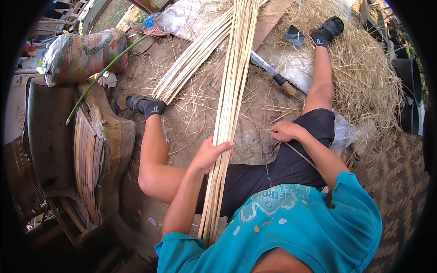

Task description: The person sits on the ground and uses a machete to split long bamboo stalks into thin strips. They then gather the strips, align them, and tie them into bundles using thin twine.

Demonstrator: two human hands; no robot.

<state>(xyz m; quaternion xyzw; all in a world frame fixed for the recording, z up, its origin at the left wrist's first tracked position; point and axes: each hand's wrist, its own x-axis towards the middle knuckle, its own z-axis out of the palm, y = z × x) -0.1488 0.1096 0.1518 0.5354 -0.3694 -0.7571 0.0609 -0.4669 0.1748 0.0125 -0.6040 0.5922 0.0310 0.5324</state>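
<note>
A long bundle of pale split-bamboo strips (232, 86) runs from beside my left hip up past the top of the view. My left hand (211, 155) is wrapped round it near its lower part, thumb across the front. My right hand (287, 132) is closed over my right thigh, fingertips pinched together. A thin brownish strip (298, 153) runs from under this hand along my forearm and appears to be held in it. A second bundle of pale strips (193, 57) lies on the ground beyond my left foot, passing behind the first.
A large knife (272, 72) with a wooden handle lies between my legs near a brown plank (269, 25). Straw-like shavings (359, 73) pile up at right, beside a woven mat (391, 182). At left are a stuffed sack (86, 54), a green stalk (102, 73) and worn brown furniture (109, 150).
</note>
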